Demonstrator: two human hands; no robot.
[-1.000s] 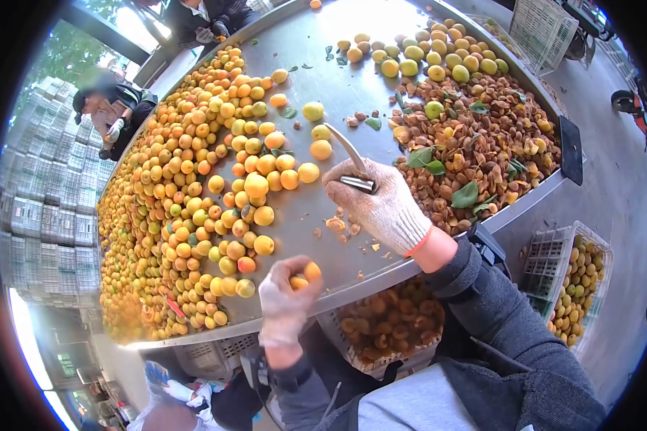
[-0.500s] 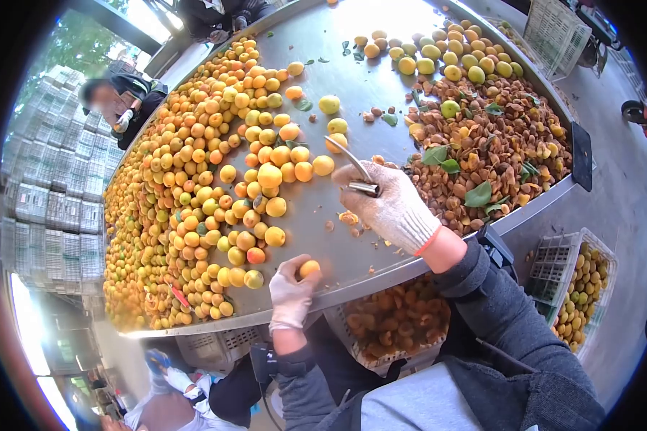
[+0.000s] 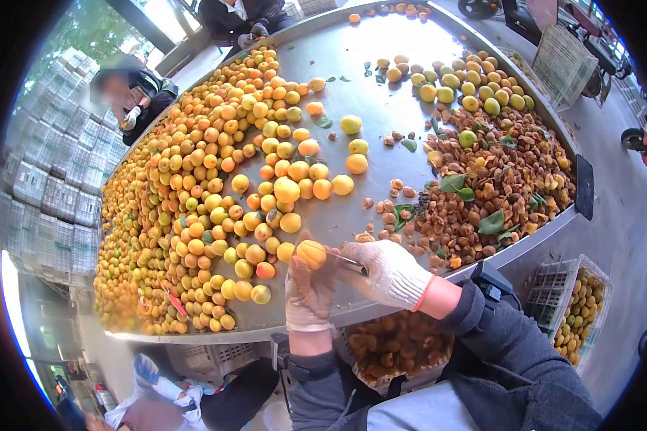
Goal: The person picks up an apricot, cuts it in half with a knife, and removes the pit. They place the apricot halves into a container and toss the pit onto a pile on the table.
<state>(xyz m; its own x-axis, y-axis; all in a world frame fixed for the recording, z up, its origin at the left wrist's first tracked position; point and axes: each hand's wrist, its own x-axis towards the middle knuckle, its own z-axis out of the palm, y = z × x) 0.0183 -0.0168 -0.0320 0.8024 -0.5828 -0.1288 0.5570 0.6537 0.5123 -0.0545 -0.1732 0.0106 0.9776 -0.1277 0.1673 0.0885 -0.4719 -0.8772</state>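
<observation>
Where fingers pinch, apricot (image 3: 311, 253) atop

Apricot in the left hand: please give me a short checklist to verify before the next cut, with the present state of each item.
1. The left hand grips the apricot firmly: ok, the fingers wrap it from below.
2. The right hand holds the knife: ok.
3. The blade meets the fruit: ok, its tip reaches the apricot's right side.
4. Left fingertips are away from the edge: cannot tell, the fruit hides them.
5. Both hands wear gloves: ok.
6. The pile of pits has room for one more: ok, it lies on the metal table just right of the hands.
</observation>
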